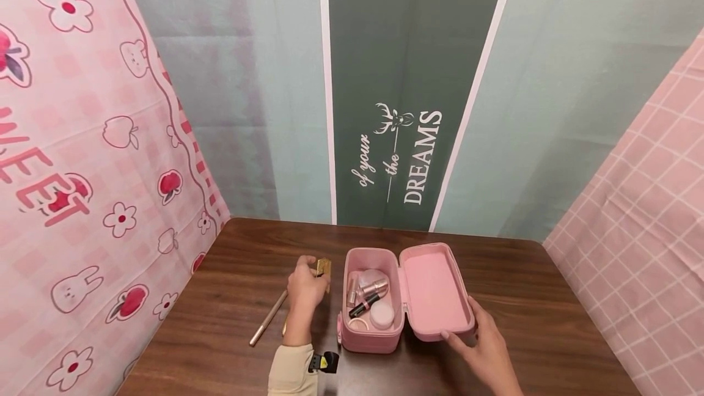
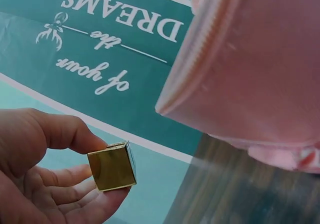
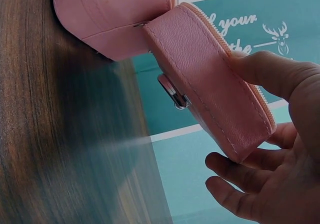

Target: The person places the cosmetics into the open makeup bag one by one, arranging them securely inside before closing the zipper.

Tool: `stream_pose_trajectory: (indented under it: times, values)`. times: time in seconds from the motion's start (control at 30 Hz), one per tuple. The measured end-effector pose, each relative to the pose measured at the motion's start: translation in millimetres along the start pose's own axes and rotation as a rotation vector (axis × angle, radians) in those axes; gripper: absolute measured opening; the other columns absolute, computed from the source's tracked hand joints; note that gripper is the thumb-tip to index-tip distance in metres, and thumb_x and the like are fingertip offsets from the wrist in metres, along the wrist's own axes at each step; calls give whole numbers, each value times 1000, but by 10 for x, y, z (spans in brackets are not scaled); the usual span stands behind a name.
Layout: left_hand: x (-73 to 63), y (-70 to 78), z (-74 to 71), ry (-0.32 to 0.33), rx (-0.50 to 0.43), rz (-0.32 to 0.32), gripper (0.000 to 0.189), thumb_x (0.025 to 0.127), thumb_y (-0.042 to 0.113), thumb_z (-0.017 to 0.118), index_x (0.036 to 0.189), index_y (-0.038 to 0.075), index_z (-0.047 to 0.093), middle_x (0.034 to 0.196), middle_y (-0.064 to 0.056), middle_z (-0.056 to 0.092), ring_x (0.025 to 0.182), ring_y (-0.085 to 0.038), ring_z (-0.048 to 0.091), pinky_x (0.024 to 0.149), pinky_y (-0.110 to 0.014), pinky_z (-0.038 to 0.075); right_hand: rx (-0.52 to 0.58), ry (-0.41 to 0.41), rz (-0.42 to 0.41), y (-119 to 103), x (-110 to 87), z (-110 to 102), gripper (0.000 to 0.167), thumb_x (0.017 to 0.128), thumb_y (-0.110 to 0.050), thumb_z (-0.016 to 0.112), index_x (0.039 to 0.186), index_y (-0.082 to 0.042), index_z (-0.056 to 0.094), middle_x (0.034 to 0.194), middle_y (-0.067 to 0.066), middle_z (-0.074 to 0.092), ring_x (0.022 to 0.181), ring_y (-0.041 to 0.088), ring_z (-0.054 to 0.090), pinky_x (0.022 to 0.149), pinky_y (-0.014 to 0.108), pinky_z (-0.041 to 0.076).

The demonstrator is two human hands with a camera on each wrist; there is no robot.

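Note:
A pink zippered cosmetic case (image 1: 371,342) stands on the table with its lid (image 1: 434,292) swung out to the right. Inside lie a black-and-pink tube (image 1: 365,305), a round pale jar (image 1: 382,315) and several pinkish tubes. Left of the case, my left hand (image 1: 305,289) pinches a small gold box-shaped item (image 2: 112,169) between thumb and fingers; its exact kind is unclear. My right hand (image 1: 486,347) holds the lid by its outer corner, thumb on one side and fingers on the other. A metal clip (image 3: 172,91) shows on the lid in the right wrist view.
A slim rose-gold stick (image 1: 267,319) lies on the brown wooden table (image 1: 198,322) left of my left forearm. Another gold stick (image 1: 285,326) is partly hidden by that arm. Printed cloths (image 1: 407,78) hang behind the table and along both sides.

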State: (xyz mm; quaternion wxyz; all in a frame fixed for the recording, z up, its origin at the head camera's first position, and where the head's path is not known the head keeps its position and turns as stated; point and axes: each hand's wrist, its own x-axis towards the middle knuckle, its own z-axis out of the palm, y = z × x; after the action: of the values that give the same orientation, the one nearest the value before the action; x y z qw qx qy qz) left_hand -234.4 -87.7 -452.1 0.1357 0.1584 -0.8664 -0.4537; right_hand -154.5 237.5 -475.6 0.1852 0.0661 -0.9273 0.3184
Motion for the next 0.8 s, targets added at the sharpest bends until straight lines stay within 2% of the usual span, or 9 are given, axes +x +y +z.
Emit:
stream_pose_trajectory:
  times: [0.27, 0.4, 0.8]
  values:
    - [-7, 123, 8, -41, -59, 0, 46, 70, 9, 73, 112, 2, 56, 78, -7, 66, 78, -32, 60, 70, -46, 45, 1, -24, 30, -7, -8, -1, 84, 72, -29, 80, 132, 10, 37, 110, 28, 51, 80, 26, 53, 62, 40, 45]
    - [-2, 147, 37, -45, -85, -11, 52, 68, 9, 73, 115, 1, 52, 74, -4, 65, 76, -29, 60, 70, -45, 45, 3, -23, 26, 0, -8, 5, 84, 72, -29, 80, 132, 10, 37, 112, 30, 50, 81, 28, 54, 64, 42, 46]
    - [26, 149, 194, -139, -167, -3, 57, 70, 5, 71, 121, -3, 47, 72, -4, 62, 66, -22, 57, 57, -35, 46, 2, -22, 20, -3, -6, -9, 83, 73, -28, 80, 132, 10, 36, 111, 30, 50, 83, 30, 55, 65, 45, 46]
